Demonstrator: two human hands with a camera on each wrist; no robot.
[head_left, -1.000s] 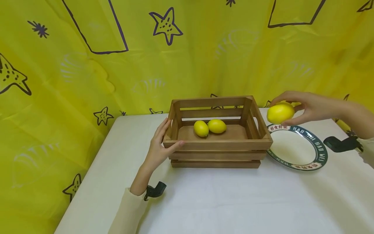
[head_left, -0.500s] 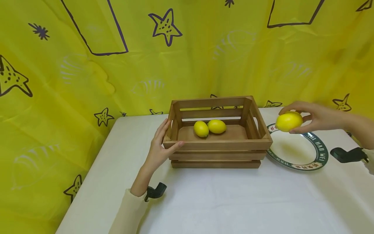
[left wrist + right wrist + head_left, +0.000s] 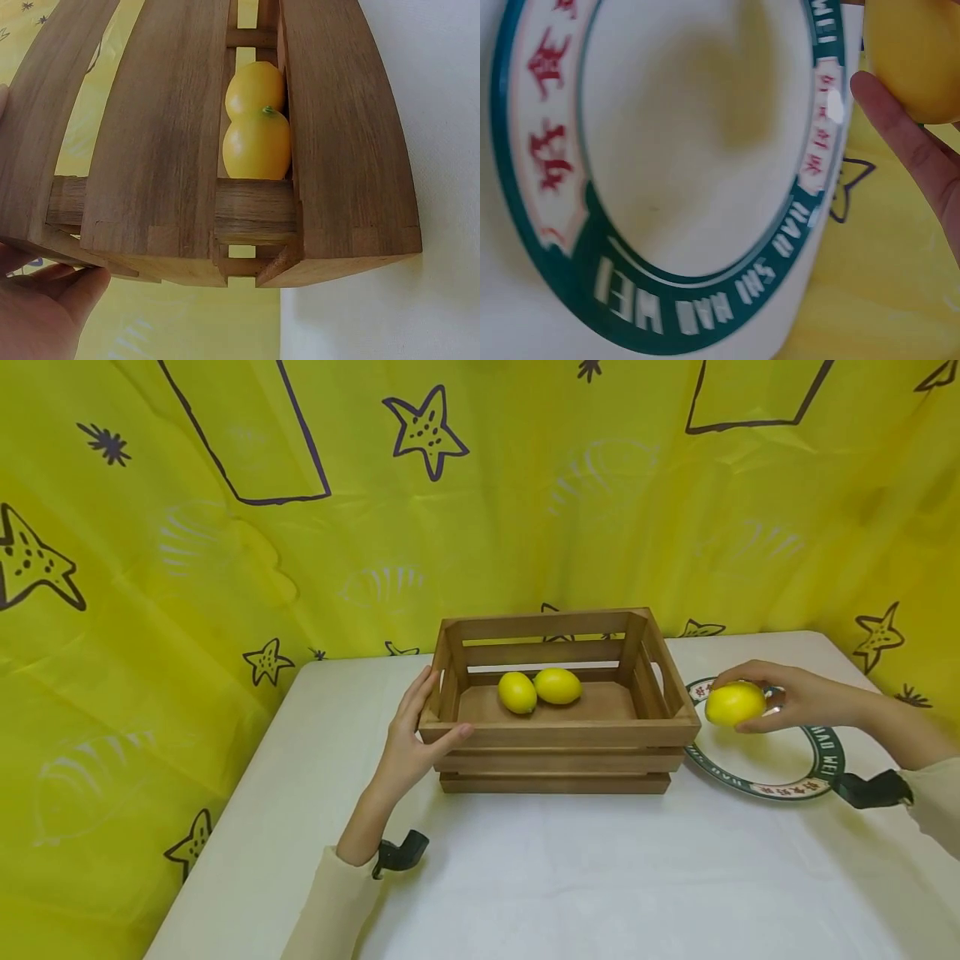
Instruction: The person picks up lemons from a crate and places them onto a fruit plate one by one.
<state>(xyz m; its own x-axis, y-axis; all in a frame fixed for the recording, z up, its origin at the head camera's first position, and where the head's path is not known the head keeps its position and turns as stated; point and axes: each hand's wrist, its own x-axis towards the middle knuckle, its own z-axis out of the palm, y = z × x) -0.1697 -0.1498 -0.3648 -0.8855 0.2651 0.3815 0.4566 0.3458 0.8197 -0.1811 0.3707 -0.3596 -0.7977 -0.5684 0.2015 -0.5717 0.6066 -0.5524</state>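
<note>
A brown slatted wooden crate (image 3: 558,735) stands on the table, holding two lemons: a left lemon (image 3: 517,693) and a right lemon (image 3: 557,686) that touch each other. My left hand (image 3: 405,752) grips the crate's left end, thumb over the front rim and fingers along the side. In the left wrist view, slats hide part of the crate's lemons. My right hand (image 3: 810,699) holds another lemon (image 3: 735,704) between thumb and fingers, above a round plate (image 3: 723,779) with a green lettered rim. The right wrist view shows this held lemon (image 3: 919,52) at the upper right corner.
A white cloth covers the table (image 3: 555,877). Behind it hangs a yellow curtain (image 3: 495,527) with starfish drawings. The plate lies close against the crate's right side. Each wrist carries a small black camera mount (image 3: 401,852).
My right hand first moved right and down with its lemon, then lower over the plate and slightly back left. The left hand and crate have stayed in place.
</note>
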